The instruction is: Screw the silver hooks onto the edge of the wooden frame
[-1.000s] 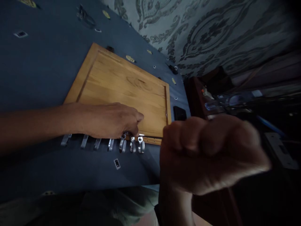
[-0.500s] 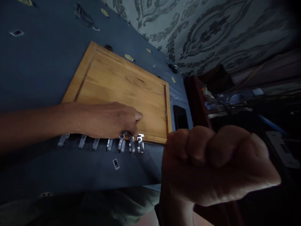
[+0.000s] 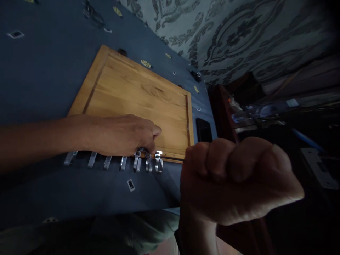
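A framed wooden board point(image 3: 140, 95) lies on the blue patterned cloth. Along its near edge runs a row of shiny metal hooks point(image 3: 136, 164), fixed to a rail whose bright end plate point(image 3: 158, 153) shows beyond my fingers. My left hand point(image 3: 130, 132) rests over that edge, thumb and fingers closed on the hook rail. Most of the rail is under the hand. At the board's near right corner, my right hand point(image 3: 236, 177) is a closed fist with the knuckles towards the board. Whatever it holds is hidden inside the fingers.
A black phone-like slab point(image 3: 204, 130) lies right of the board. Keys point(image 3: 196, 75) and a dark object point(image 3: 92, 14) are on the cloth farther back. A cluttered dark surface with a clear plastic bottle point(image 3: 265, 110) is at right. A patterned wall point(image 3: 225, 32) stands behind.
My right fist has shifted slightly left and up, covering the board's near right corner. The left hand keeps its place on the hook rail.
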Motion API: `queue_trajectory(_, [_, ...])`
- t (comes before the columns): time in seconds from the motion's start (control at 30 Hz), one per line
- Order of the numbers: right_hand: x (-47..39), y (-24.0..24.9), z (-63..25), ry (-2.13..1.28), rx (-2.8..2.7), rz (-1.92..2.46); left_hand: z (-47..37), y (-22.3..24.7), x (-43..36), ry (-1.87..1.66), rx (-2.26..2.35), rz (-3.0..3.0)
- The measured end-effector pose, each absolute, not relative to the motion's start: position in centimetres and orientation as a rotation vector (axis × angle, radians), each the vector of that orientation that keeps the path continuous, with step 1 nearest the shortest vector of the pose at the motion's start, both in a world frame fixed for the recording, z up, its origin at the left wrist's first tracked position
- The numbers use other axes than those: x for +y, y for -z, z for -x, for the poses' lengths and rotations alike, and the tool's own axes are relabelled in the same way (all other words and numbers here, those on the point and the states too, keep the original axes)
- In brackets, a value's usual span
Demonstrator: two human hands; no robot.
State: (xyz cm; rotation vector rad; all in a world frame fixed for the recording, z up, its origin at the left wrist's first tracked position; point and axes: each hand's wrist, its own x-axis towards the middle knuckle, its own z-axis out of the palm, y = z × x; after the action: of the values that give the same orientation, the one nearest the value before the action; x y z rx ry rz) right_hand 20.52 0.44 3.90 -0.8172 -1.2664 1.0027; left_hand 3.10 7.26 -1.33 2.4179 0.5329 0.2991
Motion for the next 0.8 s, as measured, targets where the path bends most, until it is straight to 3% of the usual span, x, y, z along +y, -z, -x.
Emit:
queue_trajectory(0.53, [0.8,-4.1,-20.5,-1.03,-1.284,0.829,-3.1,1.1,7.2,-0.285,0.555,-2.402])
queue_trajectory(0.8, [0.8,-3.6,-18.8,-0.779,-1.13,0.836,-3.1,1.3,7.4,-0.281,0.529,-2.438])
